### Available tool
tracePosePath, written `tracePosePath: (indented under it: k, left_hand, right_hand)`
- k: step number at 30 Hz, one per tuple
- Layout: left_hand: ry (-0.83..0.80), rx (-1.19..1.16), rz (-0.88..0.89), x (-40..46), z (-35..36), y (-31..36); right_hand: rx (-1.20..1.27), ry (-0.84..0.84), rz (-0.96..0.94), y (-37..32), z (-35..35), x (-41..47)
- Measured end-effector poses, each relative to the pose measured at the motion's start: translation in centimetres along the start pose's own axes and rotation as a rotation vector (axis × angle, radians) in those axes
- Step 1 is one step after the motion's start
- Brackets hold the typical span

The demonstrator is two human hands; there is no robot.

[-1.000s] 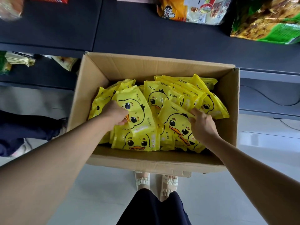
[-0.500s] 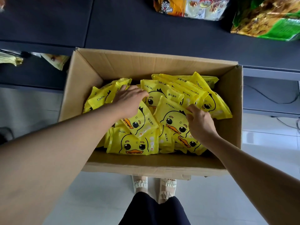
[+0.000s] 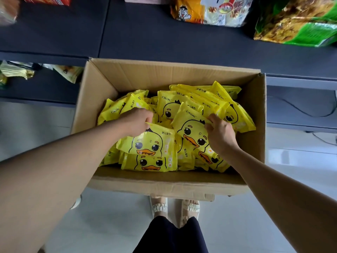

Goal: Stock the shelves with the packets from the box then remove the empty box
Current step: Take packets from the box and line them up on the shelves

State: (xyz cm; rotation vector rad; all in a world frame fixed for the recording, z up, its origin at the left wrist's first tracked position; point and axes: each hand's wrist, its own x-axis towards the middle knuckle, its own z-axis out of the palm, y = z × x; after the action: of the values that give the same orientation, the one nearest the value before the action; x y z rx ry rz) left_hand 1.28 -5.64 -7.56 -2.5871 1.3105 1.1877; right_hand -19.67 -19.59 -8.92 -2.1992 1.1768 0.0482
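Note:
An open cardboard box [image 3: 164, 75] stands in front of me against the dark shelf [image 3: 145, 37]. It holds several yellow packets printed with a duck face. My left hand [image 3: 136, 121] pinches the top edge of one duck packet [image 3: 149, 143] near the box's front left. My right hand [image 3: 220, 134] grips the right edge of another duck packet [image 3: 191, 128] in the middle. More packets [image 3: 209, 99] lean against each other toward the back right.
On the dark shelf behind the box lie an orange snack bag [image 3: 206, 10] and a green bag [image 3: 299, 22]. A lower shelf at left [image 3: 40, 88] holds small packs [image 3: 18, 72]. My feet [image 3: 173, 207] stand on a pale floor below the box.
My left hand has slid back toward me from the far-left packets and taken hold of a front packet's top edge. My right hand has stayed on the middle packet, shifting slightly.

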Motion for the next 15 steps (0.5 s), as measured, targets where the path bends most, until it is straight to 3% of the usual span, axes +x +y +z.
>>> tracePosePath:
  k: [7, 15]
  left_hand:
    - [0.154, -0.166, 0.048, -5.8, -4.9, 3.3]
    - [0.413, -0.103, 0.072, -15.3, -15.9, 9.5]
  right_hand:
    - [-0.007, 0.098, -0.160, -3.5, -8.4, -1.7]
    - [-0.031, 0.208, -0.307, -9.8, -21.9, -5.0]
